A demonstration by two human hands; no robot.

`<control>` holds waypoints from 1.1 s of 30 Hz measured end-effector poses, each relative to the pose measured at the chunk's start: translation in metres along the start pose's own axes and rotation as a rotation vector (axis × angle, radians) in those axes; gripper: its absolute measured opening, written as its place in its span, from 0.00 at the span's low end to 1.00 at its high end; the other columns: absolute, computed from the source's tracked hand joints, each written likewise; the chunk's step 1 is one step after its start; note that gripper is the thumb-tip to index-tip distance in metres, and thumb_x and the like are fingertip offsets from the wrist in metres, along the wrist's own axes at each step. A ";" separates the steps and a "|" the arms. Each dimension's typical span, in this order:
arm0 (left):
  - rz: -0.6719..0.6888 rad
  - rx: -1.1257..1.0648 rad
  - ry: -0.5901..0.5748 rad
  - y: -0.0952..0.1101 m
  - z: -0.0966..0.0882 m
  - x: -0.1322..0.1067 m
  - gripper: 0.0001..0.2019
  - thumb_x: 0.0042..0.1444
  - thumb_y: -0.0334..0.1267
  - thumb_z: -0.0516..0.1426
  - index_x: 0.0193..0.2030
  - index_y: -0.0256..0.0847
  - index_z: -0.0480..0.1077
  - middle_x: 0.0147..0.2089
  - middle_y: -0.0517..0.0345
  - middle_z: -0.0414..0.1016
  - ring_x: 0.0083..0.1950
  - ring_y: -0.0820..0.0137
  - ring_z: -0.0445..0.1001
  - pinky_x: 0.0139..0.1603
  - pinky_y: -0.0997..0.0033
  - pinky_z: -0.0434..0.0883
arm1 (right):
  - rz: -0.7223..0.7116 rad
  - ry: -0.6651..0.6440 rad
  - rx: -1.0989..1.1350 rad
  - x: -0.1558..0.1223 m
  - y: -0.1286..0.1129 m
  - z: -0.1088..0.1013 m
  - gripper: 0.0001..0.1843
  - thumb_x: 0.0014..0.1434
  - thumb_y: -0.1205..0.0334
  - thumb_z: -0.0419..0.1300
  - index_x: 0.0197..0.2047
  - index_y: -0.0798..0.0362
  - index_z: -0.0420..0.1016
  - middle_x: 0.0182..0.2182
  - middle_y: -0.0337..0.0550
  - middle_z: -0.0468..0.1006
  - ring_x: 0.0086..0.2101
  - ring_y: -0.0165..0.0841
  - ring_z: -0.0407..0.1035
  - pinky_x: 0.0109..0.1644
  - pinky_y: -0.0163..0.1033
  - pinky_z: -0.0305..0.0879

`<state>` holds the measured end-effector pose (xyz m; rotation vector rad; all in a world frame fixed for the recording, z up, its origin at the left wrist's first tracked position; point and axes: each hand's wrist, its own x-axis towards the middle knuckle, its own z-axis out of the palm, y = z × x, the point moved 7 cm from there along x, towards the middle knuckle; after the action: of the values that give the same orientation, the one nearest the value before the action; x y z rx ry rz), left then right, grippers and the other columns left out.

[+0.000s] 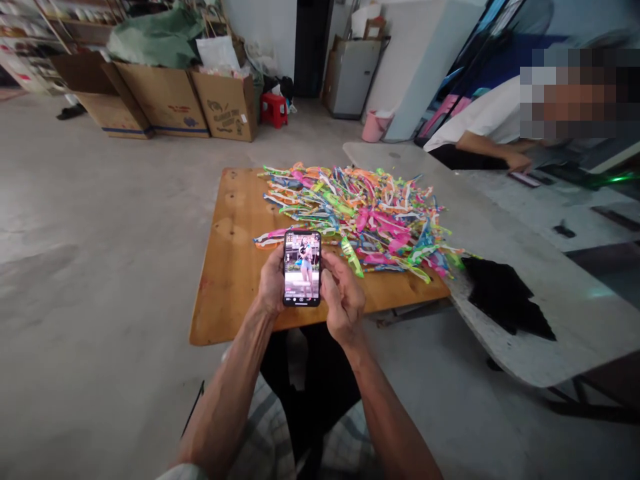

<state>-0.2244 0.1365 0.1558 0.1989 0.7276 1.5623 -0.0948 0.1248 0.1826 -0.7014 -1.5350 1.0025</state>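
A smartphone [302, 270] is held upright above the near edge of the wooden table, its lit screen showing a picture of a person. My left hand [271, 280] grips the phone's left side, the fingers passing behind it. Along the phone's right side my right hand [344, 293] is closed, with its thumb bent near the screen edge. Just beyond the phone lies a heap of brightly coloured plastic pieces [383, 230] in pink, green, orange and blue. What exactly these pieces are I cannot make out.
The wooden table [213, 287] adjoins a grey table [530, 360] with black cloth [505, 297] on it. At the right a person in a white top [493, 117] has a hand near another phone [525, 179]. Cardboard boxes [170, 100], a red stool [274, 110] and a pink bucket [375, 127] stand behind.
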 end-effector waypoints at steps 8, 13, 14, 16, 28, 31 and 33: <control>0.001 -0.012 -0.050 -0.003 -0.009 0.005 0.17 0.66 0.43 0.51 0.38 0.33 0.77 0.31 0.51 0.80 0.33 0.63 0.80 0.39 0.65 0.78 | 0.011 0.016 -0.006 0.000 0.002 0.001 0.20 0.70 0.53 0.55 0.63 0.47 0.70 0.57 0.50 0.76 0.54 0.43 0.73 0.56 0.52 0.75; -0.013 -0.033 -0.061 -0.002 -0.017 0.003 0.20 0.67 0.44 0.49 0.38 0.32 0.77 0.33 0.48 0.81 0.34 0.61 0.81 0.40 0.63 0.79 | 0.024 -0.025 0.017 -0.002 0.001 0.009 0.21 0.71 0.53 0.54 0.64 0.47 0.69 0.59 0.50 0.74 0.55 0.44 0.73 0.57 0.52 0.75; -0.014 -0.032 -0.061 -0.002 -0.018 0.003 0.20 0.67 0.44 0.49 0.38 0.32 0.77 0.33 0.47 0.81 0.34 0.61 0.81 0.39 0.63 0.79 | 0.030 -0.027 0.027 -0.002 0.002 0.010 0.21 0.71 0.53 0.54 0.64 0.47 0.68 0.59 0.50 0.74 0.56 0.44 0.72 0.58 0.52 0.74; -0.021 -0.030 -0.066 -0.001 -0.018 0.003 0.19 0.67 0.44 0.49 0.38 0.32 0.77 0.33 0.47 0.81 0.34 0.61 0.81 0.39 0.63 0.79 | 0.038 -0.025 0.036 -0.003 0.003 0.010 0.21 0.71 0.53 0.54 0.64 0.47 0.68 0.59 0.50 0.74 0.56 0.44 0.72 0.58 0.53 0.74; 0.028 0.010 -0.035 0.004 -0.012 -0.002 0.16 0.65 0.43 0.52 0.38 0.33 0.76 0.32 0.50 0.80 0.29 0.65 0.79 0.37 0.66 0.78 | 0.045 0.006 0.075 -0.007 0.008 0.009 0.22 0.71 0.54 0.55 0.65 0.47 0.68 0.61 0.51 0.72 0.58 0.45 0.71 0.60 0.55 0.73; 0.040 0.028 -0.023 0.005 -0.011 -0.004 0.14 0.64 0.43 0.54 0.39 0.34 0.76 0.31 0.52 0.80 0.29 0.65 0.78 0.36 0.67 0.78 | 0.034 0.000 0.074 -0.006 0.004 0.008 0.21 0.71 0.55 0.54 0.65 0.47 0.68 0.61 0.51 0.73 0.58 0.44 0.71 0.61 0.55 0.73; 0.036 0.030 -0.029 0.004 -0.010 -0.004 0.14 0.62 0.43 0.55 0.40 0.34 0.76 0.31 0.52 0.79 0.28 0.66 0.77 0.35 0.67 0.77 | 0.019 -0.001 0.065 -0.005 0.001 0.007 0.21 0.71 0.55 0.54 0.64 0.47 0.68 0.60 0.51 0.73 0.58 0.44 0.71 0.61 0.54 0.72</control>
<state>-0.2329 0.1293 0.1515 0.2574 0.7290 1.5803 -0.1010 0.1197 0.1793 -0.6711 -1.4930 1.0623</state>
